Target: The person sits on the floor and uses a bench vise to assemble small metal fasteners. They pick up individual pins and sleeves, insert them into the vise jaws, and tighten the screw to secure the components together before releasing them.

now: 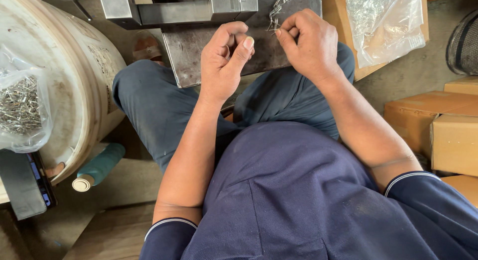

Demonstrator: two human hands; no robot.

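Observation:
My left hand (226, 61) is curled in front of a dark metal plate (184, 56), thumb pressed against the bent fingers; whether something small sits inside it I cannot tell. My right hand (306, 41) pinches a small bunch of thin metal wire pieces (275, 13) between thumb and fingertips, right beside the left hand. Both hands hover above my knees, in front of a grey metal machine block (169, 6).
A white drum (74, 81) at left carries a clear bag of small metal pieces (20, 110). A green spool (99, 165) lies by it. Another clear bag of metal parts (386, 21) rests on a board at upper right. Cardboard boxes (438, 125) stand at right.

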